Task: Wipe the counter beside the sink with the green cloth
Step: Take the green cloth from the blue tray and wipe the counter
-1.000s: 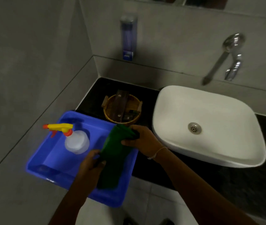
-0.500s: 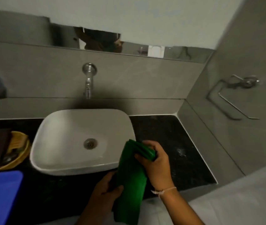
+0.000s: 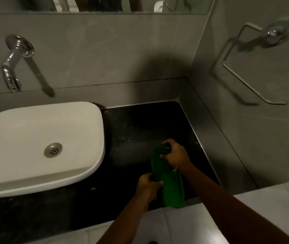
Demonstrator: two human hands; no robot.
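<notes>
A folded green cloth (image 3: 169,182) hangs between both hands over the black counter (image 3: 140,131) to the right of the white sink (image 3: 39,131). My right hand (image 3: 175,153) grips the cloth's upper end, fingers curled around it. My left hand (image 3: 148,186) pinches the cloth's left edge lower down, near the counter's front edge. The cloth's lower end reaches past the front edge. Whether the cloth touches the stone I cannot tell.
A chrome wall tap (image 3: 15,66) sticks out above the sink. A chrome towel ring (image 3: 256,67) is fixed to the right wall. Grey tiled walls close the counter at the back and right. Pale specks lie on the counter (image 3: 129,138) beyond the hands.
The view has swung right from the blue tub past the sink. Both hands carried the green cloth along, and it now hangs over the counter right of the sink.
</notes>
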